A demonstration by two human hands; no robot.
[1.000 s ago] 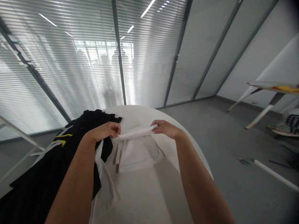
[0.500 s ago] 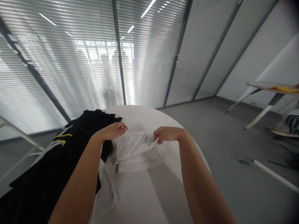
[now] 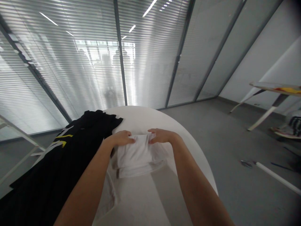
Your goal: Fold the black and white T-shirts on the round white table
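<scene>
White folded fabric (image 3: 134,153) lies on a round white table (image 3: 150,116); at its far edge, left hand (image 3: 122,138) and right hand (image 3: 162,136) bend their fingers, whether gripping I cannot tell. Black printed cloth (image 3: 80,160) spreads leftward; slatted blinds (image 3: 150,69) hang beyond.

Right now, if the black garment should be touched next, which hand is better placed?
Probably the left hand: it is nearer to the black garment. The right hand is farther away, at the right part of the white cloth's far edge.
</scene>
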